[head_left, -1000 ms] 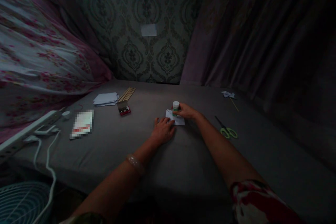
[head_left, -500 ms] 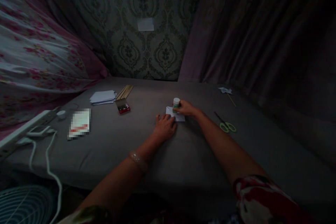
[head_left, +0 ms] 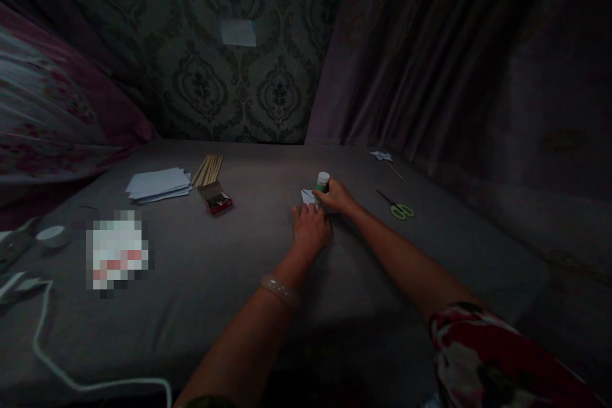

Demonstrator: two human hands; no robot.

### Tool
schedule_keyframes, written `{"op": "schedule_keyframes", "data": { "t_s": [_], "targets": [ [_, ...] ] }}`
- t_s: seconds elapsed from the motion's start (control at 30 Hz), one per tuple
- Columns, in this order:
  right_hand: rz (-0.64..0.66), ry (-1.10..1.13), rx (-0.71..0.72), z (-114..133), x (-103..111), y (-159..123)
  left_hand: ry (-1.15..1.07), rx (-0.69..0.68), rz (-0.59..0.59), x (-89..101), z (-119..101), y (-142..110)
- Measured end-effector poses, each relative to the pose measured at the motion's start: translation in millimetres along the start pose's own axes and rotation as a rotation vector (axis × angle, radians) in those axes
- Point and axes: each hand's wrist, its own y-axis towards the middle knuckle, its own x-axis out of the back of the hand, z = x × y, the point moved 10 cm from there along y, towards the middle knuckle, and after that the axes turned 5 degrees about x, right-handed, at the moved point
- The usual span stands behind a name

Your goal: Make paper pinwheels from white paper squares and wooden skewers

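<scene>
My right hand (head_left: 338, 195) is closed around a green-and-white glue stick (head_left: 322, 182), held nearly upright with its white end up. Its lower end is over a small piece of white paper (head_left: 306, 195) that shows fold or cut lines; whether they touch is hidden by my fingers. My left hand (head_left: 312, 227) lies flat with fingers spread, its fingertips on the near edge of the paper. To the right of my right hand rest scissors (head_left: 400, 210) with light green handles, their blades pointing away to the left.
Far right lies a paper pinwheel (head_left: 382, 156) on a stick. To the left are a stack of white paper (head_left: 160, 185), several wooden sticks (head_left: 208, 170), an open red box (head_left: 218, 203) of small metal pieces, a blurred-out packet (head_left: 119, 248), a white cap (head_left: 52, 236) and a white cable (head_left: 43, 331).
The view has turned to the right, so the table items appear further left. My left hand has shifted slightly closer to the right hand. The glue stick stays in my right hand over the paper.
</scene>
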Motion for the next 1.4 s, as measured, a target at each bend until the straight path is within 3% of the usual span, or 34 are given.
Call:
{"op": "schedule_keyframes", "data": {
  "t_s": [0.13,0.47,0.63,0.83,1.17,1.27,1.4],
  "targets": [
    [0.067,0.073,-0.085,-3,-6,1,-0.022,0.000,-0.016,1.9,1,0],
    [0.387,0.377,-0.012,8,-12,17,-0.029,0.018,0.010,7.2,2,-1],
    [0.352,0.451,0.011,0,-11,14,-0.013,0.007,-0.004,7.6,1,-1],
    [0.279,0.317,0.016,-8,-8,9,0.007,-0.008,-0.012,5.3,1,0],
    [0.539,0.487,0.160,13,-12,16,0.019,0.007,0.020,3.5,1,1],
    [0.509,0.387,0.149,11,-11,13,0.025,0.014,0.026,1.8,1,1],
    [0.299,0.104,0.117,10,2,5,0.036,0.020,0.035,-0.6,2,1]
  ]
}}
